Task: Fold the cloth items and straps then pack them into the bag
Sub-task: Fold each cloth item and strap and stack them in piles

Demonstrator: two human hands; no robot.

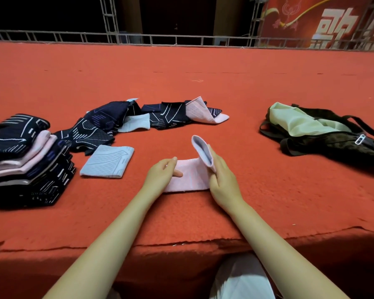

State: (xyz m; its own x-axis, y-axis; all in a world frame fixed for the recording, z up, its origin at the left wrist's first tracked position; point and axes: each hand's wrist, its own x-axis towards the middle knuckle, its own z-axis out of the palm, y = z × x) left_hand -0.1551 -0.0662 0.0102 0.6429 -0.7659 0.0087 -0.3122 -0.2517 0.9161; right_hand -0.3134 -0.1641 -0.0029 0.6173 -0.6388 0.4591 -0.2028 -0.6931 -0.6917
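While you kneel at the near edge of the red carpet (181, 216), these lines run from your hands outward.

Step in hand: you are part-way through folding one pink cloth (190, 175); judged from the loose pile, many pieces are unfolded and nothing looks packed yet.

Left hand: your left hand (160, 171) pins the near-left end of the pink cloth flat, fingers curled lightly, thumb lying across the fabric.

Right hand: your right hand (221, 175) pinches the cloth's right end between thumb and fingers and lifts it upright, so its lavender inner face shows.

Next move: it likely calls for carrying that raised end leftward over the pinned half, matching the edges, then pressing the crease flat.

Folded blue piece: a pale blue cloth (107, 161) lies flat, left of your hands and well apart from them.

Folded stack: a pile of navy and pink pieces (24, 162) sits at the near left, beside the blue cloth.

Loose pile: unfolded navy, blue and pink cloths (151, 115) sprawl farther off, at centre.

Bag: the dark bag (333, 137) lies to the right, well apart from the cloths, its mouth open on a pale green lining, straps slack.

Writing: the cloths carry white line patterns only, no readable label. On the far red banner (324, 20) large pale characters are cut off; you cannot read them reliably.

Far edge: a metal truss rail (138, 37) closes the carpet.
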